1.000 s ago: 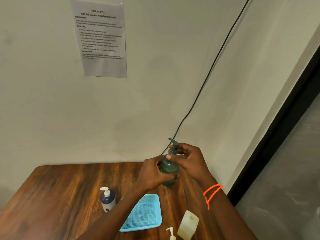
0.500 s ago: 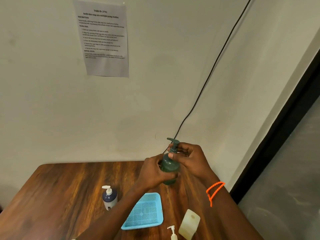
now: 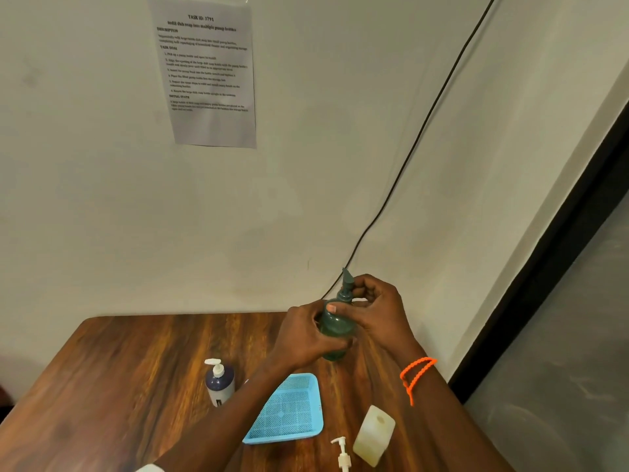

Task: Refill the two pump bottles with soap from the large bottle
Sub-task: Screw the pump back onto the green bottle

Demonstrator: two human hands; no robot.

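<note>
Right, the green pump bottle (image 3: 335,330) is held up just beyond the blue tray (image 3: 284,412), over the table (image 3: 129,362). The left hand (image 3: 303,338) wraps its body; the right hand (image 3: 374,308) pinches the pump collar. Best to keep the body steady and upright and twist only the collar. I count one green bottle, one dark bottle (image 3: 219,383) left of the tray, one pale bottle (image 3: 374,434) and one loose pump (image 3: 342,453) to its right.

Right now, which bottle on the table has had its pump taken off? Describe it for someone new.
Start at the blue mesh tray on the wooden table. Right of it stands a pale cream bottle with an open mouth. Unlike the navy bottle, its white pump lies loose beside it.
</note>
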